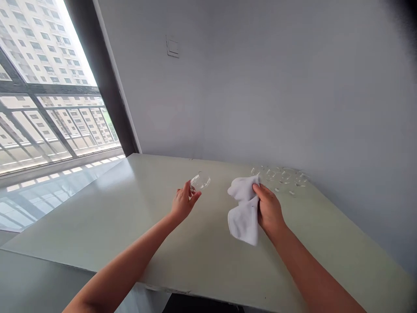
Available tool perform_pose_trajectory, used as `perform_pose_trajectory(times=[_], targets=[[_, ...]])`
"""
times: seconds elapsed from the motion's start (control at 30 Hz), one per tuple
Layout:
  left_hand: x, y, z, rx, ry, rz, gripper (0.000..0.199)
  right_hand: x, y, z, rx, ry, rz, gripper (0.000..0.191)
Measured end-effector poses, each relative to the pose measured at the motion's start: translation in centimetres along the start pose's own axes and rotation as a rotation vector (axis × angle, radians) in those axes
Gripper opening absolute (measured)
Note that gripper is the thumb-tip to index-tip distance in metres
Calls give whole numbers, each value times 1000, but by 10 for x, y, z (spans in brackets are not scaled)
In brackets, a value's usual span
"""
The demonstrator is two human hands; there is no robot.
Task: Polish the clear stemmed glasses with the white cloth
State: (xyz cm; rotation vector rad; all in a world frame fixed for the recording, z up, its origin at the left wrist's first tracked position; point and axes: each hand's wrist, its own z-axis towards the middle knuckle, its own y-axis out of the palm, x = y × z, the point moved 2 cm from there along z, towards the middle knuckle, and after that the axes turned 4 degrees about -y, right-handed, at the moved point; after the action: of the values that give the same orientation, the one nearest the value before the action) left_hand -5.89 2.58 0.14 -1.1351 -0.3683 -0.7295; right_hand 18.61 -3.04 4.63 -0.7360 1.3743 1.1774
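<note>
Over the middle of the table, my left hand (184,200) grips a small clear glass cup (201,181) between thumb and fingers, its round rim tipped toward me. To the right of it, my right hand (269,206) is closed on a white cloth (244,213), which hangs down in two folds. The cloth and the cup are apart. Behind the right hand, several small clear glasses (283,177) stand at the far right of the table; the cloth and hand hide part of that area.
The pale, glossy table (107,213) reaches back to a grey wall (276,87) with a wall switch (172,47). At the left is a large window (52,87) with railings outside. A dark object (202,304) shows below the front table edge.
</note>
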Motion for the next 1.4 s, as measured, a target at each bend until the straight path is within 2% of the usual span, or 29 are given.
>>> perform_pose_trajectory(times=[0.07, 0.1, 0.17, 0.23, 0.27, 0.37, 0.47, 0.57, 0.67, 0.77, 0.87, 0.93, 1.0, 1.07, 1.1, 1.13, 1.17, 1.27, 1.3, 1.37, 1.4], targets=[[2, 7, -4, 69, 76, 77, 41, -4, 12, -1, -13, -180, -124, 23], [2, 10, -6, 94, 108, 106, 42, -3, 21, -2, -78, -243, -199, 23], [0, 15, -11, 117, 157, 151, 45, 4, 40, -8, -312, -271, -321, 28], [-4, 17, -16, 117, 183, 184, 46, 16, 56, -15, -554, -184, -365, 37], [-6, 17, -18, 112, 194, 197, 45, 23, 61, -18, -630, -127, -360, 41], [-8, 17, -21, 96, 254, 237, 44, 39, 65, -21, -730, 16, -291, 44], [-3, 16, -23, 92, 374, 308, 44, 48, 63, -20, -816, 175, -202, 39], [5, 16, -25, 110, 470, 385, 42, 54, 61, -18, -825, 313, -71, 36], [7, 17, -27, 132, 507, 429, 37, 63, 60, -18, -691, 441, 108, 32], [6, 19, -29, 96, 514, 409, 36, 72, 57, -22, -552, 546, 218, 26], [5, 18, -29, -48, 467, 296, 41, 68, 50, -27, -625, 427, 138, 29], [7, 13, -26, -232, 380, 154, 45, 58, 41, -30, -748, 282, -15, 28], [11, 9, -23, -555, 292, -31, 47, 50, 31, -32, -895, 191, -164, 24], [19, 5, -23, -910, 240, -181, 52, 45, 23, -32, -1003, 184, -213, 22], [24, 3, -22, -997, 225, -207, 53, 45, 21, -32, -1009, 202, -194, 23], [29, 1, -21, -977, 220, -185, 52, 46, 18, -31, -967, 225, -152, 24], [33, 0, -19, -859, 231, -124, 48, 48, 17, -29, -884, 251, -89, 26], [49, -2, -16, -342, 399, 119, 34, 57, 12, -23, -591, 334, 129, 32], [54, -2, -16, -252, 478, 171, 32, 60, 11, -22, -536, 356, 188, 32], [60, -1, -14, -236, 580, 199, 28, 62, 9, -22, -519, 373, 252, 33], [61, -2, -11, -266, 574, 180, 27, 61, 8, -24, -545, 360, 245, 32]])
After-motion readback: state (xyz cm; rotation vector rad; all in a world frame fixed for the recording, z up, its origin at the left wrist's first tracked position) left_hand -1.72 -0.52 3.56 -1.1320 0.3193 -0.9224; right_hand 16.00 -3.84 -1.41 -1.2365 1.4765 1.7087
